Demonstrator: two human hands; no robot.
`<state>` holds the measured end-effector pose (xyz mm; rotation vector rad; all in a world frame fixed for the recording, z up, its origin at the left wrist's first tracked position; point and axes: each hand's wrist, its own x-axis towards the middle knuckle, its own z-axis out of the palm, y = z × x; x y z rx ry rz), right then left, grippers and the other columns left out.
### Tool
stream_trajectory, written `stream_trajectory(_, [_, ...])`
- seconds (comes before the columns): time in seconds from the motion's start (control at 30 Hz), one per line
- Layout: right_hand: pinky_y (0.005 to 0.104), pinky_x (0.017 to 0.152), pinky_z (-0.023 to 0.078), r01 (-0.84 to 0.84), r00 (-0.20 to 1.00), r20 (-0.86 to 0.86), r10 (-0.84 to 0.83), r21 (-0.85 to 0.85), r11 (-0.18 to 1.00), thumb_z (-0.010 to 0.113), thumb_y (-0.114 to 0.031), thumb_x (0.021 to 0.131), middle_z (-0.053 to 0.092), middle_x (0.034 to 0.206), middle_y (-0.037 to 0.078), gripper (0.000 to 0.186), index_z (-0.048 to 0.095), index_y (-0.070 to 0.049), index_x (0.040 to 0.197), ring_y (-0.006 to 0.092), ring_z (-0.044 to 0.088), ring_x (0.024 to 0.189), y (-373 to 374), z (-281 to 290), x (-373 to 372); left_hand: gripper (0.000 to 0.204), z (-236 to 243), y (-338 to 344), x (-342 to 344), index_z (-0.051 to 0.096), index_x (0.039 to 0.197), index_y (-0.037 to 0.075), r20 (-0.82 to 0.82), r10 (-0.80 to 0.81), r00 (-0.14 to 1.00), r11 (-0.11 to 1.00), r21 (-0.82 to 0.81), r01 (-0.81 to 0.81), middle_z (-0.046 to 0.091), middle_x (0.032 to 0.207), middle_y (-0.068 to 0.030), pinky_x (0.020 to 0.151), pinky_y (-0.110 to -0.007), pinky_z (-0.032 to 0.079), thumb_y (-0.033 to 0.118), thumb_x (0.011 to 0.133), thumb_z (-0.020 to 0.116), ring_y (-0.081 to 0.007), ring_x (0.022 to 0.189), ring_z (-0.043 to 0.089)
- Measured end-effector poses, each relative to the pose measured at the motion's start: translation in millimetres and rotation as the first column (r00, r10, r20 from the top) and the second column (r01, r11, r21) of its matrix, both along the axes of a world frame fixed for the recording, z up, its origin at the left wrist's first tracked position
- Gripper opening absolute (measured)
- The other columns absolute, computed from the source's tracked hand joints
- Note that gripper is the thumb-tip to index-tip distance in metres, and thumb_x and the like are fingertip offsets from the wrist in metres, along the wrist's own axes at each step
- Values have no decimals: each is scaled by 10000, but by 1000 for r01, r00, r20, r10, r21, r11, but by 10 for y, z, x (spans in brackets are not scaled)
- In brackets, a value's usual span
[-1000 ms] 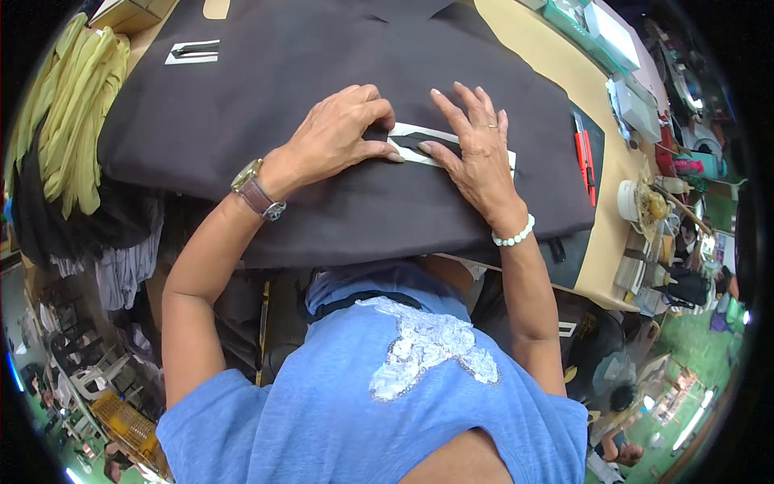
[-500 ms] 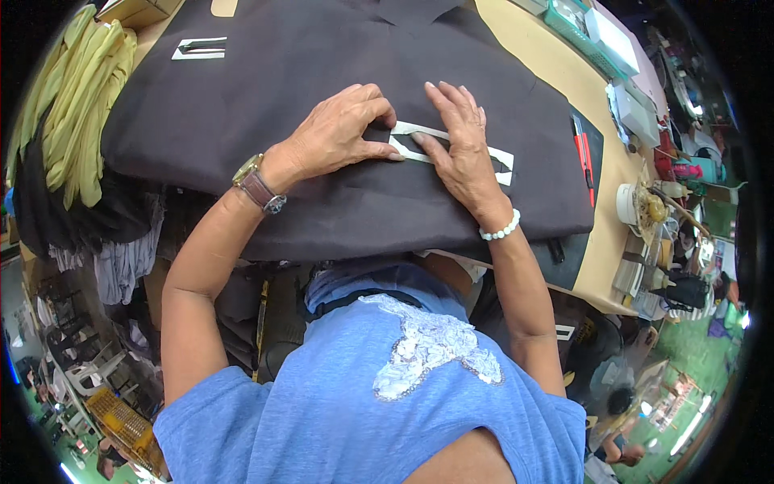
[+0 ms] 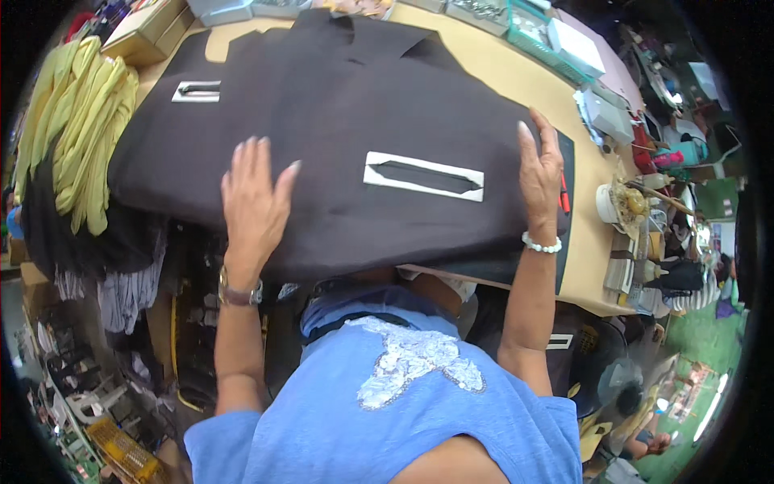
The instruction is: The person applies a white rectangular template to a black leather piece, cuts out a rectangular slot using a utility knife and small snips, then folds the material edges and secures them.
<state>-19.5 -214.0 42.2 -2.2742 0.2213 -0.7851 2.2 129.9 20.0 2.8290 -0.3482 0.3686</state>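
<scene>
A large dark cloth piece [image 3: 322,105] lies over the table in front of me. Set in it are two slits framed in white: a larger white-framed slit [image 3: 419,189] between my hands and a smaller white-framed slit [image 3: 201,98] at the far left. My left hand [image 3: 256,198] rests flat on the cloth, fingers stretched and thumb apart. At the cloth's right edge, my right hand [image 3: 540,169] has its thumb and fingers apart, holding nothing that I can see. Beside it a red pen-like tool [image 3: 564,198] is partly hidden, lying on a dark mat [image 3: 548,274].
Yellow cloths [image 3: 89,121] hang at the left, near a cardboard box [image 3: 149,32]. A teal basket [image 3: 536,34] and a white box [image 3: 576,48] stand at the far right of the tan table [image 3: 584,266]. Another person [image 3: 649,444] is partly visible at the lower right.
Both hands have come off the larger white-framed slit, the left going left and nearer, the right going right. That slit now shows whole, and the cloth sits lower and farther left in view.
</scene>
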Motion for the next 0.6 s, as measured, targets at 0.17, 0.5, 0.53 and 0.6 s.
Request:
stream_trajectory(0.17, [487, 990, 311, 72, 872, -396, -289, -480, 874, 542, -244, 862, 463, 1267, 163, 348, 558, -72, 1164, 327, 392, 1218, -442, -90, -177, 442, -515, 56, -150, 452, 1283, 26, 4, 196, 981, 976, 93, -195, 406, 1359, -161, 1022, -545, 257, 305, 942, 417, -308, 1292, 331])
stream_trajectory(0.5, [546, 1007, 296, -429, 898, -350, 266, -562, 707, 567, -159, 826, 475, 1240, 104, 337, 538, -82, 1153, 296, 409, 1203, 36, -215, 199, 297, -412, -5, -152, 624, 1112, 64, 60, 256, 965, 962, -115, -248, 552, 1236, -104, 1038, -524, 233, 239, 911, 494, -286, 1204, 457])
stream_trajectory(0.53, [541, 1004, 301, -456, 885, -367, 287, -557, 694, 573, -159, 823, 497, 1195, 98, 301, 554, -81, 1113, 287, 418, 1194, 53, -212, 243, 287, -388, 4, -166, 632, 1098, 62, 76, 267, 961, 957, -135, -255, 566, 1215, -110, 1032, -519, 245, 232, 899, 514, -286, 1180, 480])
stream_trajectory(0.6, [515, 994, 322, -443, 896, -307, 320, -586, 679, 601, -155, 801, 545, 1012, 68, 155, 585, -74, 931, 247, 481, 1104, 85, -136, 280, 288, -391, 14, -148, 630, 1100, 62, 134, 264, 955, 952, -196, -236, 560, 1220, -118, 1028, -517, 252, 231, 889, 532, -294, 1178, 478])
